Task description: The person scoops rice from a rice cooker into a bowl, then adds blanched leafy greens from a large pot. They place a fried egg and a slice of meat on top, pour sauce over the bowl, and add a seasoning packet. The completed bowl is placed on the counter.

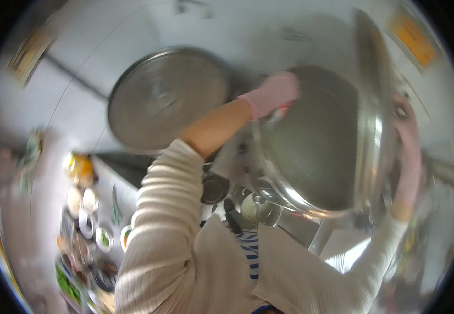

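Observation:
A large steel pot (284,194) of cloudy pale liquid stands in front of me, open on the left. Its steel lid (371,94) is raised on edge along the pot's right side. My right hand (406,123), in a pink glove, is closed at the lid's outer face, where the handle seems to be. My left hand (275,94), also gloved in pink, is closed above the pot's left rim. A small red and white thing (280,112) shows under it, too blurred to name.
Left of the pot is a second large pot, covered by a flat lid (169,99). A counter at lower left bears small bowls (104,238), a yellow-orange container (80,166) and green vegetables (68,282). Nearer me sits a small pan (214,188).

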The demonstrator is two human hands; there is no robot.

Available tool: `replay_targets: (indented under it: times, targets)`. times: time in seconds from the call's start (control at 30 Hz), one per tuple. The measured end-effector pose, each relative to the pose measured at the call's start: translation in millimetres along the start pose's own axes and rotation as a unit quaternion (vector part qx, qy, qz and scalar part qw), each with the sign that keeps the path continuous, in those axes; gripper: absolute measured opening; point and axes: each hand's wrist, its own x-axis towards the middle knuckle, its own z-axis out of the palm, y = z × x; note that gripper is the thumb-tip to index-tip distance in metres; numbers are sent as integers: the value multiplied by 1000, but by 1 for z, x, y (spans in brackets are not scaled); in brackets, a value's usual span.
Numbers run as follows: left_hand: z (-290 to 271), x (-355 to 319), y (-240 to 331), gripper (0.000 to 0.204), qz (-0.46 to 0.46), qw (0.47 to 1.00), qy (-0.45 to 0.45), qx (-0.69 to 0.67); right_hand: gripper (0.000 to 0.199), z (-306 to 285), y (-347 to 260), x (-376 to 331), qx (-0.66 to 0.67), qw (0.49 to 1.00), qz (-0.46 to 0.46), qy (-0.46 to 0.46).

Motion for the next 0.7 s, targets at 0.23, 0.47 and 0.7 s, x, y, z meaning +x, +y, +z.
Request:
replay_targets:
  times: [0.23,0.47,0.7]
  targets:
    - [-126,-108,19,26,-279,872,254,-312,58,14,37,2,5,999,2,-34]
    - [-159,-309,4,20,-220,893,379,-99,60,65,65,9,-104,983,-81,-129]
    - [-110,-493,10,26,-629,682,325,-181,54,123,17,4,-356,911,-62,-197]
